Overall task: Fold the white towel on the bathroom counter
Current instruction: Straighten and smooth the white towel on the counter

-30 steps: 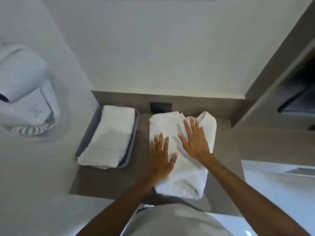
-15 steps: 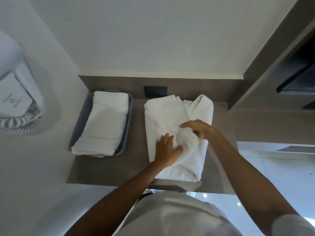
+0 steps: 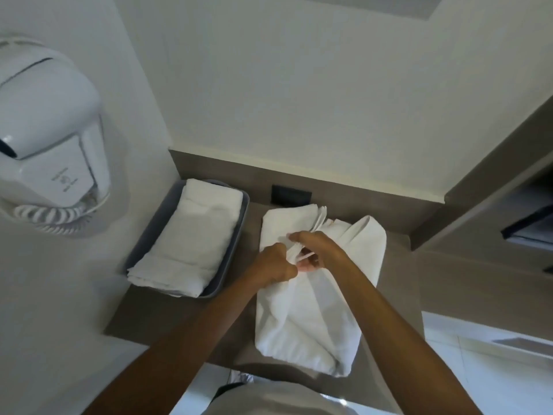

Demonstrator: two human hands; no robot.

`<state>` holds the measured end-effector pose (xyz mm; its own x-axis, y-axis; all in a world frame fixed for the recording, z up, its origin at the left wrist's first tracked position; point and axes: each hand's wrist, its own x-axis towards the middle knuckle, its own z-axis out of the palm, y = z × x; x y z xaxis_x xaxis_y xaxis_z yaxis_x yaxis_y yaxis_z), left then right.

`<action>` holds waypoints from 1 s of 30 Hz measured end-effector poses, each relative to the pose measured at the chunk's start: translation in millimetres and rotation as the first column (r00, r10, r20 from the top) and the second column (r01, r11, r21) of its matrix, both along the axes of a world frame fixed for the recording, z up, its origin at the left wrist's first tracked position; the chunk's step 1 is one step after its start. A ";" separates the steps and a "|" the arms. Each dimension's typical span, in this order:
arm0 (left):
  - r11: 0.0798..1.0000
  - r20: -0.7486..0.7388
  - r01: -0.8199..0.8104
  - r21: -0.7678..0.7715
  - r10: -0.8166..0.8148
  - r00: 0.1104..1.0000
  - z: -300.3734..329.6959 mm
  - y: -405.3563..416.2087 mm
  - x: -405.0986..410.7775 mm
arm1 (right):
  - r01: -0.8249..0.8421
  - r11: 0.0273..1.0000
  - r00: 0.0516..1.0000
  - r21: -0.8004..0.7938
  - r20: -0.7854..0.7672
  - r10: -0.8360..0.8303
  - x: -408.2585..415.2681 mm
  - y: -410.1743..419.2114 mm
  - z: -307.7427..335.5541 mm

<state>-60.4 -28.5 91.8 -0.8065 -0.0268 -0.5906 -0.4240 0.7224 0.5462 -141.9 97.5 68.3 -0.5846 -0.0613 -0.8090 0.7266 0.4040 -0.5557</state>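
Observation:
A white towel [image 3: 317, 322] lies lengthwise on the brown bathroom counter [image 3: 179, 313], partly folded, with a rolled edge along its right side. My left hand [image 3: 273, 263] and my right hand [image 3: 314, 248] meet over the towel's upper middle. Both pinch a bunched fold of its cloth and lift it slightly off the layer below. The near end of the towel reaches the counter's front edge.
A grey tray [image 3: 230, 259] holding another folded white towel [image 3: 191, 241] sits to the left on the counter. A white wall-mounted hair dryer [image 3: 45, 127] with a coiled cord hangs on the left wall. A dark socket plate [image 3: 290, 194] is on the backsplash. A dark cabinet [image 3: 508, 187] stands at the right.
My hands went from lying flat and open on the towel to gripping a bunched fold at its middle. The camera also tilted upward.

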 end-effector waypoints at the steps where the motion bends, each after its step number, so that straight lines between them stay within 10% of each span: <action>1: 1.000 -0.012 0.014 -0.010 -0.014 1.000 2.0 -9.3 1.6 | 0.064 0.998 0.995 0.026 -0.072 -0.062 -7.9 -2.2 -2.8; 6: 0.999 -0.028 -0.036 0.033 0.037 0.999 5.8 -70.0 23.0 | 0.218 0.967 0.970 -0.130 -0.085 -0.230 -38.9 -32.0 3.6; 11: 0.964 -0.021 -0.243 0.109 0.247 0.969 0.0 -166.3 44.4 | 0.028 0.990 0.930 -0.138 -0.359 -0.076 -38.0 -129.1 20.1; 14: 0.918 -0.062 -0.369 -0.142 0.364 0.929 -15.9 -210.2 65.3 | -0.228 0.953 0.918 -0.197 -0.370 0.143 -17.4 -163.0 9.5; 20: 0.907 -0.620 -0.361 -0.216 0.158 0.769 -55.6 -156.2 81.6 | -0.438 0.709 0.483 0.553 -0.520 0.704 64.8 -62.3 -70.1; 25: 0.999 -0.511 0.012 -0.040 -0.031 0.859 -93.8 -53.3 77.9 | -0.501 0.348 0.409 0.793 -0.138 0.902 119.4 38.4 -111.9; 27: 0.996 -0.378 -0.011 0.088 0.044 0.925 -105.7 -18.6 74.6 | -0.454 0.402 0.419 0.795 -0.208 0.884 126.9 48.4 -112.8; 30: 0.879 -0.172 -0.284 0.384 0.370 0.913 -105.0 24.0 64.5 | -0.269 0.779 0.632 0.566 -0.507 0.586 131.5 60.5 -100.2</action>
<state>4.0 -4.5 -13.2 -0.9019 -0.1434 -0.4076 -0.4320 0.3129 0.8459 -10.4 158.0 -31.9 -0.9411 -0.2114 -0.2639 -0.0536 0.8637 -0.5011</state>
